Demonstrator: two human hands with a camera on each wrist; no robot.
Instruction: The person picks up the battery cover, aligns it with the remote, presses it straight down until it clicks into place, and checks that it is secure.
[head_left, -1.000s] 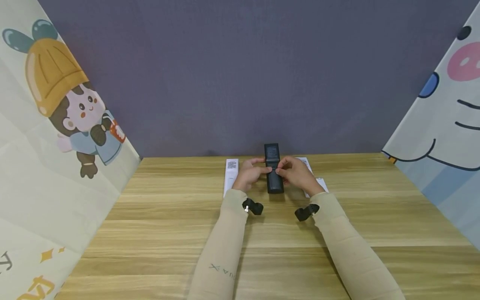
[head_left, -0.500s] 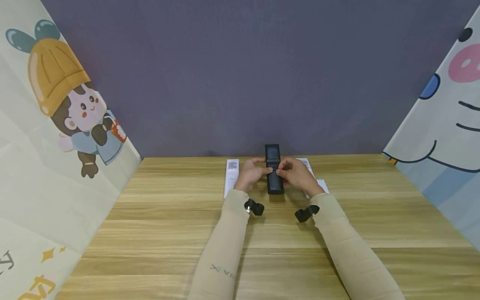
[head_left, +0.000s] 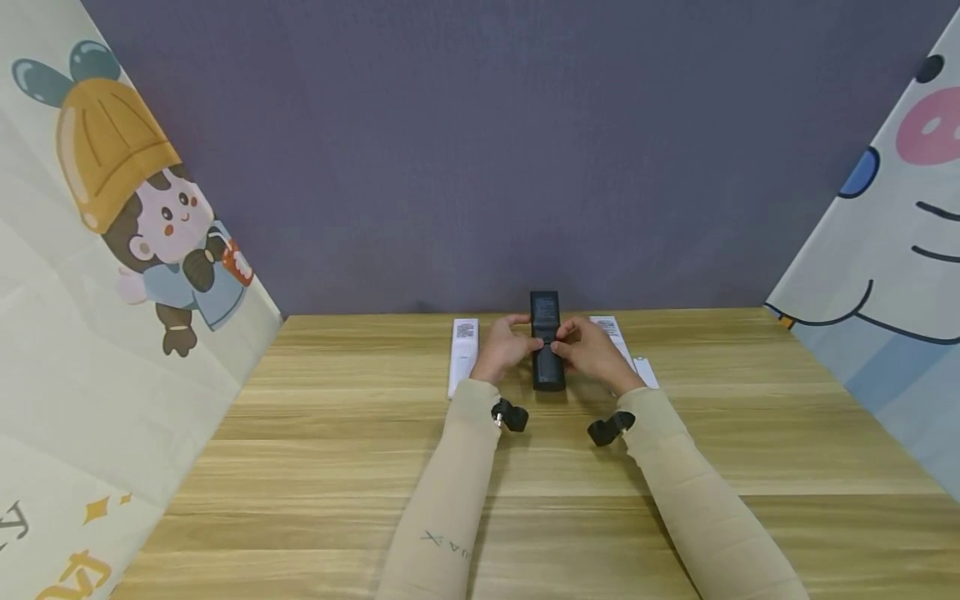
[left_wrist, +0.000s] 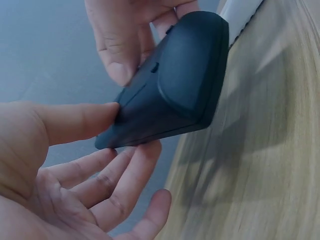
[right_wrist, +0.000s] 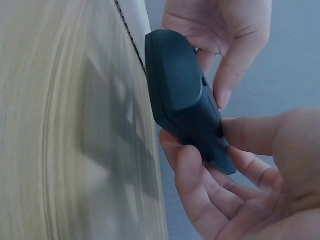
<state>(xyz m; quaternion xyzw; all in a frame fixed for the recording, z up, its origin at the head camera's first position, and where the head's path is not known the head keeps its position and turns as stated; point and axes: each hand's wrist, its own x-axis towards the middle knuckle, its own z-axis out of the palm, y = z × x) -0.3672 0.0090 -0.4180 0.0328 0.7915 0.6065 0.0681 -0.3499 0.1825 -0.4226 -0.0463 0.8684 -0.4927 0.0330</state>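
Note:
A black remote control [head_left: 548, 373] is held face down above the wooden table, its labelled back turned up. My left hand [head_left: 501, 348] grips its left side, thumb on the back and fingers underneath, as the left wrist view shows. From the other side my right hand [head_left: 592, 353] holds it too, its thumb [right_wrist: 250, 135] on the back near the middle and its fingers curled below. Both thumbs lie close together at the seam of the battery cover. In the wrist views the rounded end [left_wrist: 192, 62] of the remote faces the camera, with a shadow cast on the wood.
To the left lies a white remote-like object [head_left: 462, 358] with a printed label. Behind my right hand is another white labelled object [head_left: 610, 327], partly hidden, with a small white flat piece [head_left: 646, 372] beside it. A dark wall [head_left: 480, 167] rises behind the wooden table [head_left: 315, 467].
The black remote control has shifted very slightly toward me, with both hands staying on it. My right hand and wrist have moved slightly inward.

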